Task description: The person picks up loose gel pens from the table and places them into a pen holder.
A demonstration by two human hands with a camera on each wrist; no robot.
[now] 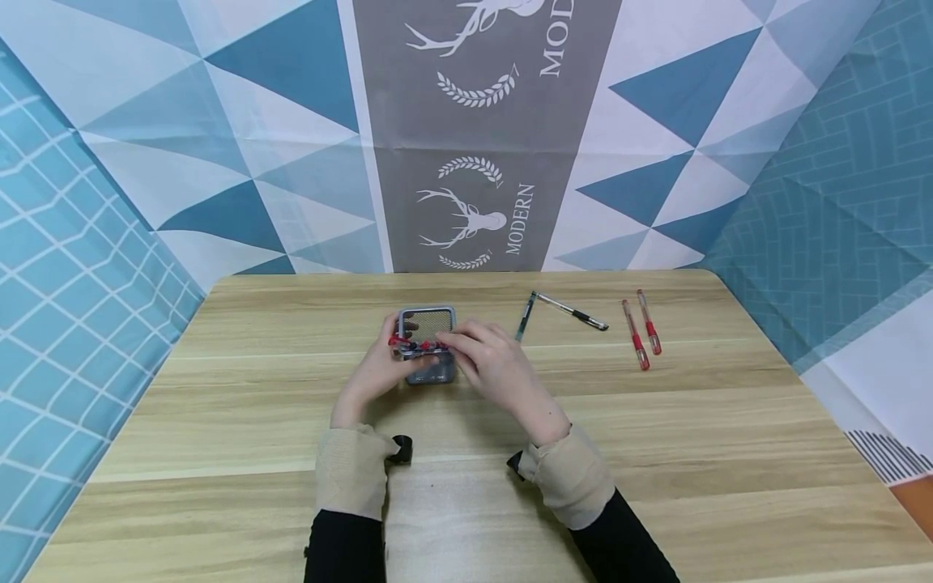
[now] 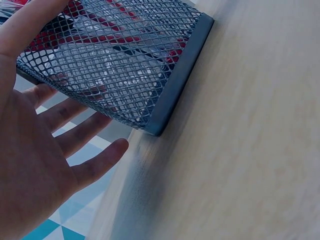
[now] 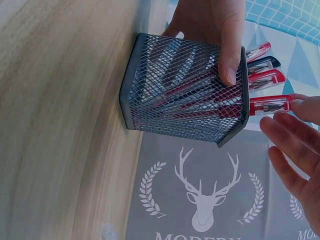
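Observation:
A dark mesh pen holder stands on the wooden table, with several red and black capped pens leaning in it. My left hand grips it from the left, the thumb across the near mesh and the fingers spread behind, as the left wrist view shows. At the holder's rim my right hand pinches the capped end of a red gel pen, whose body runs down inside the mesh. Beside that pen in the right wrist view, a black-capped pen sticks out too.
Right of the holder lie a dark teal pen and a black gel pen, their ends close together. Farther right are two red pens side by side. A patterned cloth backdrop rises behind the table.

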